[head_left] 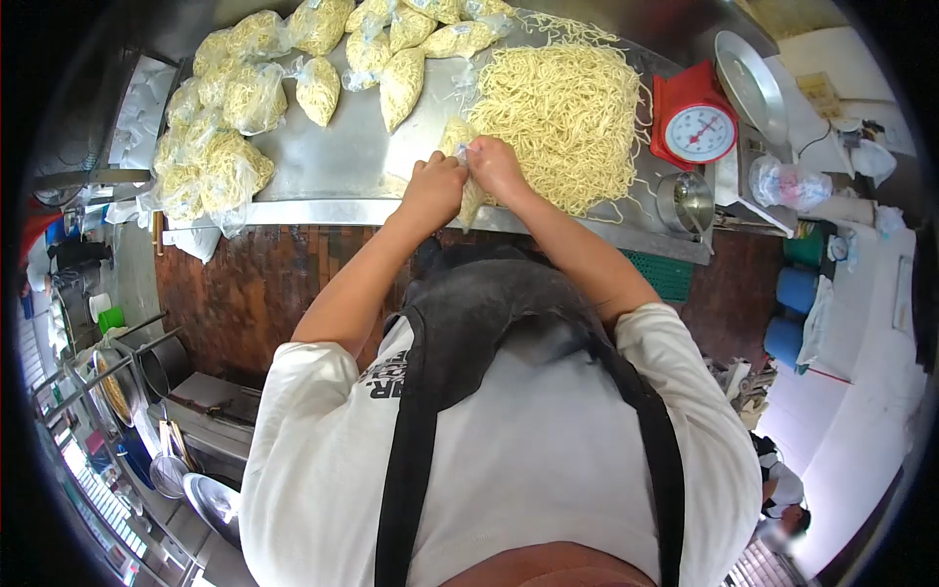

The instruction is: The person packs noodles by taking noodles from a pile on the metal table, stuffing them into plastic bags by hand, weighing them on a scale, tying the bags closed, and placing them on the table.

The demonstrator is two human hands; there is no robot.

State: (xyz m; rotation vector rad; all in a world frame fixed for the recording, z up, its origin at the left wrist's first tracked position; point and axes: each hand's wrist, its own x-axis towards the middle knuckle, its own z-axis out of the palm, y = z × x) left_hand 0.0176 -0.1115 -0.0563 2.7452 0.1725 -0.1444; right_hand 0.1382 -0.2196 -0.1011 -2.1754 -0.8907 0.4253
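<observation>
My left hand (437, 190) and my right hand (497, 166) are close together at the table's front edge, both closed on a clear plastic bag of noodles (471, 203). Pale noodles show through the plastic above and below my fingers; the exact finger grip is partly hidden. Just right of the bag lies a large heap of loose yellow noodles (562, 122) on the metal table (318, 171). Several filled noodle bags (401, 86) lie farther back, and more filled bags (210, 161) are piled at the left.
A red dial scale (696, 117) with a round metal pan (750, 86) stands right of the heap. Near the right front corner sits a metal pot (685, 203). Strainers (168, 472) are at the lower left. Another person (782, 489) is at the lower right.
</observation>
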